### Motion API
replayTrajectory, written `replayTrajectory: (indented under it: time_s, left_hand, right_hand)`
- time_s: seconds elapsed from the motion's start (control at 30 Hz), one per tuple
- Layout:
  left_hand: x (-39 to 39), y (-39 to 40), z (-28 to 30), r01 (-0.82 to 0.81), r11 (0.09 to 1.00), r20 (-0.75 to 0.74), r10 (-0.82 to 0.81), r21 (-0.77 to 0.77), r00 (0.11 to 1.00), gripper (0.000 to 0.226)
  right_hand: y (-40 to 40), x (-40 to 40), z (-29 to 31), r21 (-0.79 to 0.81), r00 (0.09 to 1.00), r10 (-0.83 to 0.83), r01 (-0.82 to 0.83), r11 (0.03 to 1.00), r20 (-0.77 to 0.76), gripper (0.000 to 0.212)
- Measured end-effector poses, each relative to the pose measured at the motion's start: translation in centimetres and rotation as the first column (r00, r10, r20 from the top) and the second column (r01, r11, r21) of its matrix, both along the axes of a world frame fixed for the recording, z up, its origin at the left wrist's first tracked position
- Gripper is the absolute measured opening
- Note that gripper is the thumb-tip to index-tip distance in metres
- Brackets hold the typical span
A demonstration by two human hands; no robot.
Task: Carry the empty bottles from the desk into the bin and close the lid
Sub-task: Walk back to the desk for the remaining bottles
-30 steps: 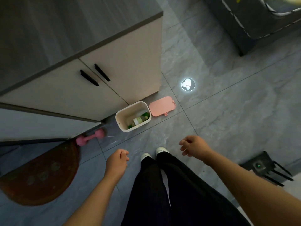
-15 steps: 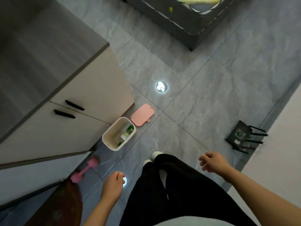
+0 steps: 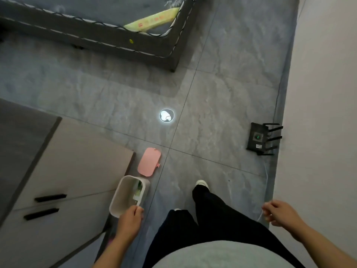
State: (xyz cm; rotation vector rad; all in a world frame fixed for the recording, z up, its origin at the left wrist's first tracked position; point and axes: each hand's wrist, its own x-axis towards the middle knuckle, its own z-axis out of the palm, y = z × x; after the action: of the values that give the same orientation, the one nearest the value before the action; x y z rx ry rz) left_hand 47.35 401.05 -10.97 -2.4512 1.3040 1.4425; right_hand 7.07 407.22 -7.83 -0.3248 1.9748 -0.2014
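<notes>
Floor [image 3: 222, 105]: we see grey stone-look tiles with thin joints.
Bin [image 3: 123, 196]: we find it open on the floor, beside the cabinet [image 3: 73, 171].
Lid [image 3: 149, 162]: we see it, pink, flat on the tiles just beyond the bin.
Router [image 3: 258, 139]: we see it, black, near the wall.
Light spot [image 3: 166, 115]: we note a round glow on a tile.

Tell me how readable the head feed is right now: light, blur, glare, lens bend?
Head view: dim and soft overall; the bin reads as white, but its green contents are smeared. The pink lid on the floor is clear. A bright round glare spot sits on the tiles. The bed frame bows from the wide lens. Left hand and right hand are slightly blurred.
</notes>
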Motion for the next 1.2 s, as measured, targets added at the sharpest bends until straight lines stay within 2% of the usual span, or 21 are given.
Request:
replayTrajectory:
  time_s: [0.17, 0.4, 0.57, 0.73, 0.9, 1.03, 1.2]
  left_hand:
    - [-2.5, -3.7, -0.8, -0.053, 0.998, -0.049, 0.054, 0.035, 0.997, 0.033]
    - [-4.0, -8.5, -0.1, -0.056, 0.998, -0.003, 0.056, 0.041, 0.998, 0.030]
    - [-4.8, -15.5, 0.1, 0.071, 0.995, 0.021, -0.073, 0.069, 0.997, 0.029]
    - [-7.8, -23.5, 1.0, 0.207, 0.977, 0.003, -0.208, 0.057, 0.978, 0.033]
    - [-13.6, -34.2, 1.6, 0.252, 0.968, -0.056, -0.252, 0.008, 0.966, 0.024]
    - [-19.1, -41.0, 1.3, 0.305, 0.952, -0.069, -0.306, -0.022, 0.950, 0.031]
    - [-25.6, -46.8, 1.3, 0.343, 0.938, -0.040, -0.345, -0.048, 0.938, 0.027]
  right_hand:
    - [-3.2, -3.3, -0.1, -0.060, 0.993, -0.119, 0.119, 0.991, 0.018, 0.021]
    - [-11.1, -5.0, 0.4, -0.148, 0.982, -0.184, 0.190, 0.970, 0.052, 0.021]
    - [-15.8, -6.2, 0.6, -0.183, 0.971, -0.231, 0.237, 0.954, 0.053, 0.018]
    - [-16.4, -6.8, 0.6, -0.123, 0.943, -0.332, 0.332, 0.935, 0.019, 0.019]
    - [-16.3, -8.6, 0.4, -0.040, 0.887, -0.462, 0.462, 0.886, -0.005, 0.025]
    - [-18.1, -11.3, -0.6, -0.001, 0.851, -0.525, 0.525, 0.851, -0.010, 0.032]
    - [-25.1, -17.7, -0.1, -0.020, 0.831, -0.557, 0.556, 0.831, -0.016, 0.018]
